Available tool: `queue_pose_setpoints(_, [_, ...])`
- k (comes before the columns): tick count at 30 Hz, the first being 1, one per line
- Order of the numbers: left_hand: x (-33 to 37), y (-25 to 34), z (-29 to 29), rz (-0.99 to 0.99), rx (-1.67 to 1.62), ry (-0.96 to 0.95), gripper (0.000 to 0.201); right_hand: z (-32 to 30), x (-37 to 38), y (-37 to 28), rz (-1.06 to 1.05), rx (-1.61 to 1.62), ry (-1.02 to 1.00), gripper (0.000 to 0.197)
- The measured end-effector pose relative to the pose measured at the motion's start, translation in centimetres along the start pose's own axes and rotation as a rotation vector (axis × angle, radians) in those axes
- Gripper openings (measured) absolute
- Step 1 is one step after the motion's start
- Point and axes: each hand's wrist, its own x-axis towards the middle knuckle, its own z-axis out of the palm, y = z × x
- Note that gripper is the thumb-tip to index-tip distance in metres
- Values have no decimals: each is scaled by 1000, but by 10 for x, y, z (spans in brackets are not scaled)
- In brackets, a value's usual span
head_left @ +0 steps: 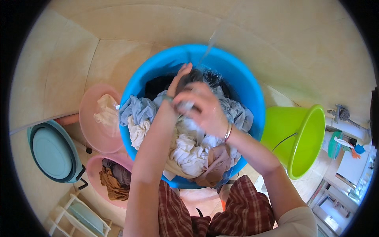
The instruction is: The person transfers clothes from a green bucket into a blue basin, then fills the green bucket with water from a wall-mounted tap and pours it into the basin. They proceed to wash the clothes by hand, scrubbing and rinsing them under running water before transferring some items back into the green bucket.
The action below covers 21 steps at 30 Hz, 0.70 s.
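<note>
A big blue tub (252, 91) stands before me, filled with wet clothes (189, 152) in white, grey-blue, brown and black. Both my hands are over its middle, rubbing a dark grey garment (193, 77) between them. My left hand (179, 81) grips the garment's upper part, fingers closed on it. My right hand (201, 110), with bangles at the wrist, presses on the same cloth from the near side; it is blurred from motion. A thin stream of water (209, 47) falls into the tub's far side.
A lime green bucket (300, 134) lies tilted at the right. At the left are a pink basin (89, 122) with a pale cloth, another pink basin (94, 170) with brown clothes, and a teal basin (51, 150) leaning up. A white rack (79, 217) stands lower left. Tiled floor all round.
</note>
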Motion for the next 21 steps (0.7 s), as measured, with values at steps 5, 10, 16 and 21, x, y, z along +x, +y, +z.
queue_pose_setpoints(5, [-30,-12,33,169,110,-191,40,21,-7,-55,-93,-342,-16,29])
queue_pose_setpoints(10, [-53,-30,47,248,-9,-131,46,34,4,-29,-136,-419,170,23])
queue_pose_setpoints(16, [-20,-36,-5,440,-122,-746,29,31,26,-9,-169,-254,403,17])
queue_pose_setpoints(21, [-42,-41,59,342,-19,496,24,9,18,70,222,-291,439,20])
